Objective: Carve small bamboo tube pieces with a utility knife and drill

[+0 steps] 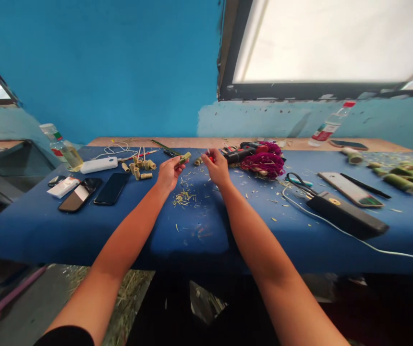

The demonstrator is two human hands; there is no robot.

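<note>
My left hand is closed around a short green bamboo piece, whose end points up and to the right. Across a small gap, my right hand pinches a small red-handled tool; its working end is too small to make out. Pale bamboo shavings lie scattered on the blue tabletop below both hands. Another short bamboo piece rests between the hands, partly behind the right one. Left of my left hand, several cut bamboo tubes are grouped, some upright and some lying down.
Phones, a white power bank and a bottle occupy the left side. Beyond my right hand lie a black power tool and magenta yarn. A black power strip with a white cable sits at right.
</note>
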